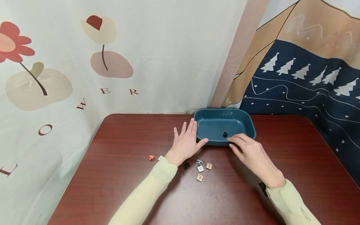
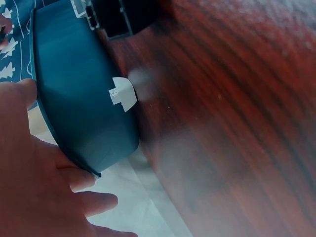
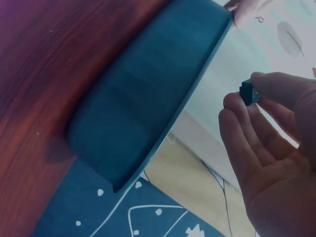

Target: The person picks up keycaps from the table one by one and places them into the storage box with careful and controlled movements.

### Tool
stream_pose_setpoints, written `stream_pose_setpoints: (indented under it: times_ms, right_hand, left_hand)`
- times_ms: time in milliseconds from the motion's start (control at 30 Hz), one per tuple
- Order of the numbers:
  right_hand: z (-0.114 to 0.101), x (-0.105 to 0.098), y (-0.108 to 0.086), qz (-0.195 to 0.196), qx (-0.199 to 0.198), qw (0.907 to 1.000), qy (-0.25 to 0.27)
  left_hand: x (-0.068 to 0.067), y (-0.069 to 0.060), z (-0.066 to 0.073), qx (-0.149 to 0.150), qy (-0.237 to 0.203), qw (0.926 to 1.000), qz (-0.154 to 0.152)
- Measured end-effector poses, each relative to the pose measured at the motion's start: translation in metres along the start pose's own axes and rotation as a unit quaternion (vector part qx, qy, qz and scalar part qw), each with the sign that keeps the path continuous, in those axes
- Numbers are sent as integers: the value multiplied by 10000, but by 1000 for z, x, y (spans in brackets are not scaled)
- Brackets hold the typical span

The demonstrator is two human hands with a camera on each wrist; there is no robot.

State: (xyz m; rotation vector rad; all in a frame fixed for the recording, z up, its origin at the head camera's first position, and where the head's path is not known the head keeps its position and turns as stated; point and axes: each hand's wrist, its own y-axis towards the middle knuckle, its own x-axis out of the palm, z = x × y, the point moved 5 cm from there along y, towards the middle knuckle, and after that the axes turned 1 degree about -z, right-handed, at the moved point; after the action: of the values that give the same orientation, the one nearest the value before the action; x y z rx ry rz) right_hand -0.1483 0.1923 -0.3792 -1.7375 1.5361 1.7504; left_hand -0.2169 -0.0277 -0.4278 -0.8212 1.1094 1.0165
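Note:
A dark teal plastic tray (image 1: 224,143) stands at the back of the table. My left hand (image 1: 184,142) lies against its left end, fingers spread and straight, the thumb over the front rim. In the left wrist view, the fingers (image 2: 79,178) rest along the tray's rim. Above the front right rim, my right hand (image 1: 251,153) reaches in. It pinches a small black keycap (image 3: 249,93) between thumb and fingertips, raised above the rim in the right wrist view. In the head view, a black keycap (image 1: 225,134) shows just beyond those fingertips.
In front of the tray lie a blue-grey keycap (image 1: 199,162), a white keycap (image 1: 200,168), two beige keycaps (image 1: 209,166) and a black keycap (image 1: 187,166). An orange-red keycap (image 1: 151,157) and a partly hidden white one (image 1: 160,157) are left of the sleeve. Printed curtains hang behind.

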Motion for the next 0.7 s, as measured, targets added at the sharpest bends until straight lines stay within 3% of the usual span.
stream_pose_setpoints:
  times_ms: [367,700]
  right_hand:
    - [7,1,15,308,228,9992,142]
    - [14,8,30,309,508,9976,359]
  left_hand:
    - [1,1,-1,-27,-9,10000,-48]
    - [1,0,-1,-11,-16,10000,-82]
